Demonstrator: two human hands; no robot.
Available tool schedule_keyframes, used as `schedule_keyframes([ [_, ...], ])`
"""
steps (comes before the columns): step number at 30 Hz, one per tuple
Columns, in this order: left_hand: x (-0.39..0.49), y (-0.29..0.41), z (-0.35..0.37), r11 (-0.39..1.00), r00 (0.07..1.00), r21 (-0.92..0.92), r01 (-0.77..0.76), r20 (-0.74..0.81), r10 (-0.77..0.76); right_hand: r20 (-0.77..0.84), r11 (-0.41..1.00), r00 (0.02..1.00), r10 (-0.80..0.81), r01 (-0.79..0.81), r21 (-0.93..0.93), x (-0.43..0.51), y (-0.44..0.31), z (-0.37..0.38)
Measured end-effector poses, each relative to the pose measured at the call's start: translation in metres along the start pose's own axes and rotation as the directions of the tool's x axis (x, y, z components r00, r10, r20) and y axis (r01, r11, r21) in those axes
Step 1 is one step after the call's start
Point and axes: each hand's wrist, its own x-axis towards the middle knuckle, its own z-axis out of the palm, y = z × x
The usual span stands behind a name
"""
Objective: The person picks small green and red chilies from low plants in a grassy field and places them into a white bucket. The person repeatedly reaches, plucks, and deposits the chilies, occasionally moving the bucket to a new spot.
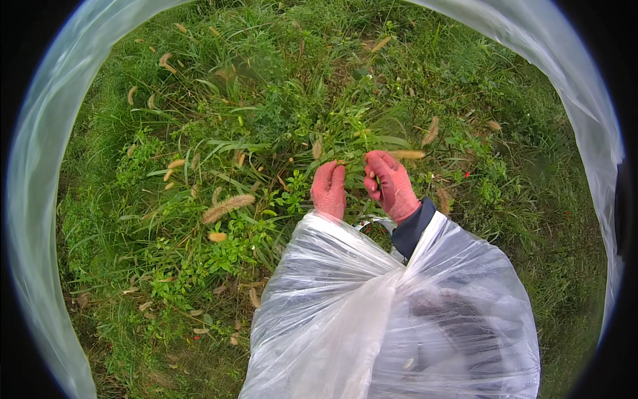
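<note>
Both my hands wear pink-red gloves and reach out over leafy green plants. My left hand (329,189) points up into the foliage, its fingertips close together by a small green and reddish bit; whether they pinch it is unclear. To its right, my right hand (391,184) has curled fingers around something small and green (377,182), perhaps a pepper pod, only partly seen. Below the hands, partly hidden by my sleeves, a container (375,230) with a pale rim shows red and green bits inside. Clear plastic sheeting (339,309) covers my arms and body.
Dense grass and low weeds surround me, with bristly seed heads such as a foxtail (228,208) on the left. A yellowish seed head (406,154) lies beside my right hand. Small red spots (467,174) dot the plants. Plastic sheeting (40,149) frames the view.
</note>
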Motion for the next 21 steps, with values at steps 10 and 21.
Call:
schedule_keyframes([
  [10, -0.026, 0.005, 0.010, 0.872, 0.963, -0.411, 0.265, 0.068, -0.261, 0.093, 0.983, 0.992, 0.089, -0.072, -0.166, -0.006, 0.007, -0.041],
  [21, -0.045, -0.004, 0.017, 0.966, 0.954, -0.062, 0.252, 0.181, -0.237, 0.042, 0.997, 0.998, -0.051, 0.054, -0.058, -0.008, -0.014, -0.047],
])
